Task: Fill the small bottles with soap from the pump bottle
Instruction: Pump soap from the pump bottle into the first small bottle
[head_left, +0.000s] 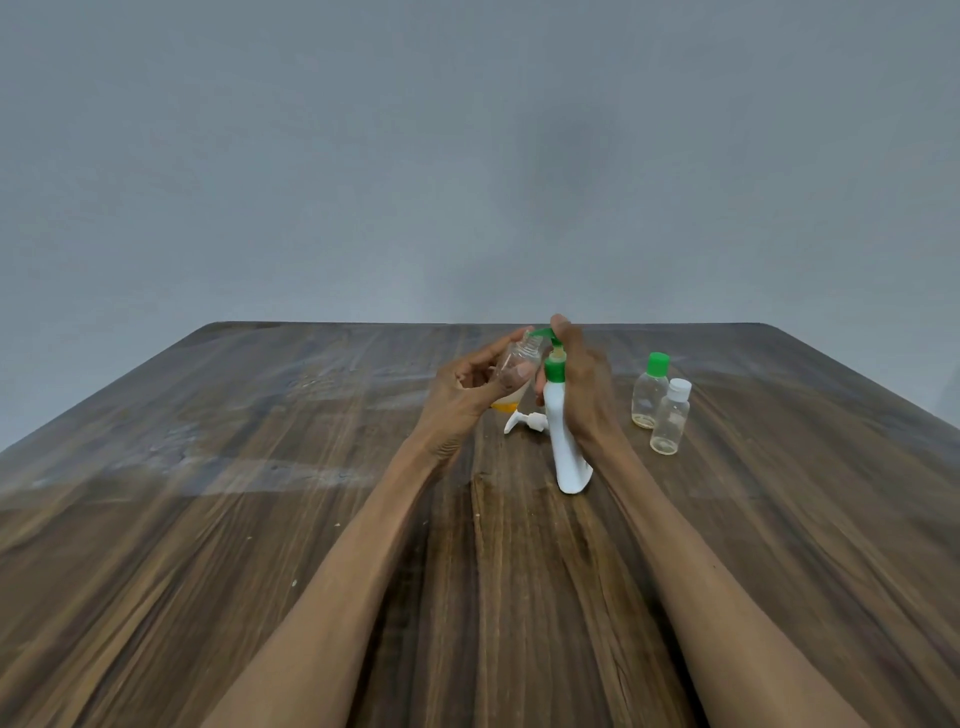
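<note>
Wooden table (260, 519), white green-topped pump bottle (563, 436)

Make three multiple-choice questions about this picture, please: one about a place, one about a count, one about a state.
1. Where do the two capped small bottles stand?
A. right of the pump bottle
B. left of the left hand
C. at the near table edge

2. How many green caps sit on those two bottles?
A. none
B. one
C. two

3. How is the clear bottle in the left hand?
A. capped, upright
B. uncapped, tilted toward the pump spout
C. lying on the table

Key: 1 A, green-capped bottle and white-capped bottle stand right of the pump bottle. 2 B, the other cap is white. 3 B, the left hand holds the clear bottle with its open neck at the spout, right hand on the pump.
</note>
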